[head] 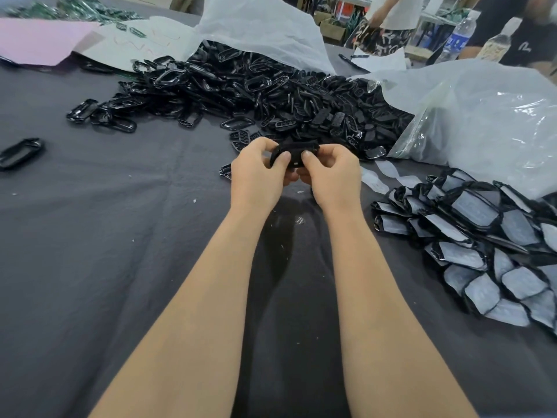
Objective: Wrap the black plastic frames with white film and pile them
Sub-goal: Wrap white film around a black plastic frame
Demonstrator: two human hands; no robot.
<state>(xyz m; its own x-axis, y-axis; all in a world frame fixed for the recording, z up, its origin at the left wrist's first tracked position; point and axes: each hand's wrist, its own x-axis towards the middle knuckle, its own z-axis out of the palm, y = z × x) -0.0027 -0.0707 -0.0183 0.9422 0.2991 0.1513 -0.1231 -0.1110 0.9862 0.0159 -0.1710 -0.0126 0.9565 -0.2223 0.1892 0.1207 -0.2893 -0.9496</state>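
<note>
Your thumbs (284, 157) are pressing on the near face of one black oval plastic frame (297, 149), and the other fingers are curling under it. So your left hand (259, 173) and your right hand (331, 175) are both pinching it, one at each end, a little above the dark grey table cloth (120, 267). Whether white film is already lying on it, I cannot tell.

The frame is looking light and stiff, but thin, with a glossy and probably slippery surface. I think you are doing well by gripping the two rounded ends and not the long sides, which may bend.

Short strips of white film (373, 180) are lying just beside your right hand at 3 o'clock. The pile of wrapped black frames (470, 236) is spreading at 4 o'clock, near the right edge of the table. The big heap of bare black frames (256, 95) is filling the space from 10 to 1 o'clock, very near your fingertips, with a crumpled clear plastic bag (482, 116) at 2 o'clock. One stray black frame (21, 152) is lying well apart at 9 o'clock. The open cloth is lying at 6 to 9 o'clock, so I would keep the wrapping movements on that side.
</note>
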